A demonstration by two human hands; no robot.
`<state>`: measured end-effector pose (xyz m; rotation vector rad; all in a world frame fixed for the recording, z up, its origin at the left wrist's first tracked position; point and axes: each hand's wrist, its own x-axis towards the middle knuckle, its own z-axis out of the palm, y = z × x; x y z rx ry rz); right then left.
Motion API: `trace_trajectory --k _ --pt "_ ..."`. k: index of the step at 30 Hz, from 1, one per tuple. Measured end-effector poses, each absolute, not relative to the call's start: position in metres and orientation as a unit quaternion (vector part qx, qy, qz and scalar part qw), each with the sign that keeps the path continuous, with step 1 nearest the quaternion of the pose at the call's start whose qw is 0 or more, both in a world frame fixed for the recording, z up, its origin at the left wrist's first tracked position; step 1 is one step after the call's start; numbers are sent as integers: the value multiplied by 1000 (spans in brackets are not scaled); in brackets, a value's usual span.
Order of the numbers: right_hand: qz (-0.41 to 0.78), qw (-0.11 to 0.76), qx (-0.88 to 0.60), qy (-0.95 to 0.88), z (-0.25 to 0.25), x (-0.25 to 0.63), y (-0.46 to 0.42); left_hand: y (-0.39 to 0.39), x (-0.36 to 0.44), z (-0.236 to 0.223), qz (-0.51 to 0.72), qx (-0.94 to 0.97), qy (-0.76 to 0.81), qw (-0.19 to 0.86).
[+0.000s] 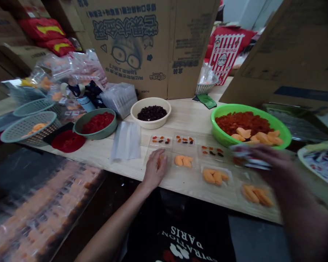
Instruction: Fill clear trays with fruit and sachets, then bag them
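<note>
My left hand (155,168) is closed, its fingers curled around orange leaf-shaped pieces (160,160) at the lower part of the leftmost clear plastic tray. In my right hand (266,156), blurred by motion, are small printed sachets (248,157), held above the right end of the tray row. Between the hands lie clear trays (196,154) with small red, orange and dark bits (184,139) in their upper parts. Their lower parts hold orange pieces (215,177). A green bowl (215,133) beyond my right hand contains reddish-orange bits and orange pieces.
A cream bowl (150,124) of dark bits and a grey-green bowl (102,134) of red bits stand behind. Stacked clear trays (121,96) and a translucent sheet (126,142) lie left. A basin (306,154) of sachets is at right. Large cartons (186,47) rise behind.
</note>
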<state>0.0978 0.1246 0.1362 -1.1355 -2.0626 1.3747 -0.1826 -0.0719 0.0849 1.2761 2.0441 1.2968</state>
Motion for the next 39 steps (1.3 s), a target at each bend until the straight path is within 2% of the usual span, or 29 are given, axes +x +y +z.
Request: trace_trajectory --k 1,3,5,7,10,15,19,22,25,27,31,34,39 --pt "521 218 -401 -722 133 78 117 -61 -176 92 508 413 690 309" --pt "650 213 -350 -640 122 26 100 -40 -168 102 543 329 591 498" --pt "709 180 -286 -619 113 -26 88 -25 -172 102 563 281 542 557" --pt "720 156 -249 -628 106 -65 85 -19 -187 94 585 260 568 517" --pt "671 163 -264 -673 98 -97 93 -25 -225 80 554 278 672 406" --pt "431 150 -277 -846 92 -122 102 -43 -282 84 473 336 769 268" --pt "316 105 -262 -906 97 -124 101 -45 -300 99 277 483 810 184" --pt "309 85 -280 -905 102 -120 107 -39 -300 102 186 535 807 167" --pt "300 77 -332 -891 104 -112 118 -35 -295 98 163 538 814 151" --pt "300 94 -354 -881 104 -102 127 -37 -289 94 160 522 832 102" --pt "401 135 -372 -826 102 -74 140 -48 -269 85 148 595 790 -10" --pt "457 140 -382 -791 97 -61 145 -53 -252 80 112 697 709 0" --pt "340 142 -474 -800 86 -72 139 -29 -234 87 97 641 760 50"
